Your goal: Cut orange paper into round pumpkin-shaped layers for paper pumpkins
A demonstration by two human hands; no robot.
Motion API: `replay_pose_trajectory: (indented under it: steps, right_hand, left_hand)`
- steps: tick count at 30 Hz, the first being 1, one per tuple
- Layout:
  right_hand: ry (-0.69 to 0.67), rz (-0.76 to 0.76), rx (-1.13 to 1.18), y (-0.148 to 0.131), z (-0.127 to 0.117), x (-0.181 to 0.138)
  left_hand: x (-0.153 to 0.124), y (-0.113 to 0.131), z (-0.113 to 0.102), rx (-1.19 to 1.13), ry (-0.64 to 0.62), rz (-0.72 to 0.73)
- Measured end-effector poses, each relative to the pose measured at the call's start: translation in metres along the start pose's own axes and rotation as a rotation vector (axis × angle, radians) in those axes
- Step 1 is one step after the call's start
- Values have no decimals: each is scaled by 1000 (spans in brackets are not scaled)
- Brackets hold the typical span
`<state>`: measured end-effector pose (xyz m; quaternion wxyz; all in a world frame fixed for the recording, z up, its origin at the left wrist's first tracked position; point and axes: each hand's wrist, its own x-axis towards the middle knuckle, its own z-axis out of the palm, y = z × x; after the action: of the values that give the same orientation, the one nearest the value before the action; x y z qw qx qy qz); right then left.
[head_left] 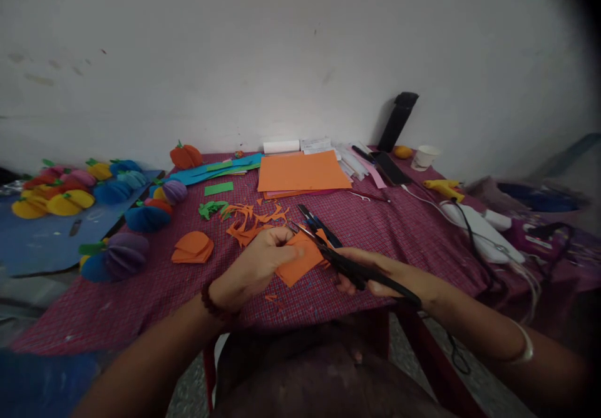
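My left hand (263, 258) is closed on a folded piece of orange paper (300, 261) just above the table's near edge. My right hand (375, 277) grips black scissors (350, 266), whose blades reach into the orange paper from the right. Orange paper scraps (248, 218) lie just beyond my hands. A small stack of cut orange shapes (192, 247) sits to the left of my left hand.
The table has a maroon checked cloth (399, 224). Orange sheets (300, 171) lie at the back, with blue and green paper (216, 171). Paper pumpkins (117, 255) in several colours spread at left. A yellow glue gun (444, 188), a white cup (425, 156) and cables sit at right.
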<state>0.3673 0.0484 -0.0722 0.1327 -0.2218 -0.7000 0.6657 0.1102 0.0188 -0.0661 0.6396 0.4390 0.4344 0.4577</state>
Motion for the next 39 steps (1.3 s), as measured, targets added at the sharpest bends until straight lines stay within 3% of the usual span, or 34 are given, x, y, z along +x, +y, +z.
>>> replay_pose_trajectory:
  steps: [17, 26, 39]
  right_hand:
    - [114, -72, 63, 15, 9, 1]
    - [202, -66, -47, -3, 12, 1]
    - [177, 2, -151, -9, 3, -6]
  left_hand:
    - [-1, 8, 2, -8, -55, 2]
    - [0, 15, 3, -28, -87, -30]
    - [7, 17, -4, 139, -139, -36]
